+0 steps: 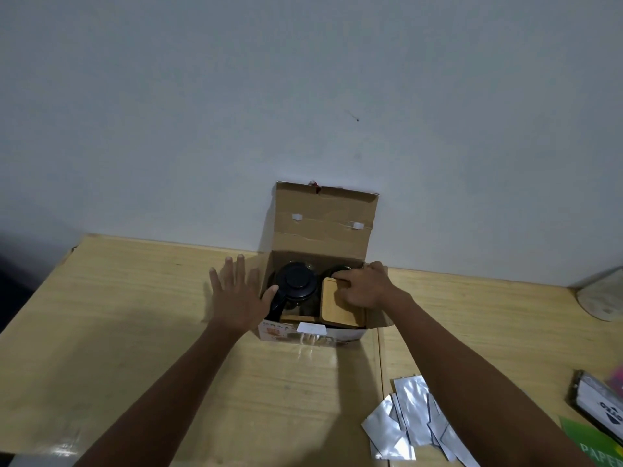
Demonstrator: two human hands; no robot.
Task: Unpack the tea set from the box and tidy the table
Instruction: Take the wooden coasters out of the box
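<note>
An open cardboard box (323, 210) stands against the wall at the back of the wooden table (135, 315), its lid flap upright. Inside on the left is a black-lidded teapot (297, 287) with a dark handle. On the right lies a light wooden tray or lid (337, 310), with a dark round item (333, 269) behind it. My left hand (236, 294) is flat with fingers spread against the box's left side, thumb at the rim. My right hand (365, 286) reaches into the box's right half, fingers curled at the back edge of the wooden piece.
Several silver foil sachets (404, 419) lie on the table at the front right. A black packet (596, 402) and green paper (590, 443) sit at the right edge. A grey rounded object (600, 294) stands at the far right. A seam (379, 365) runs between two table tops.
</note>
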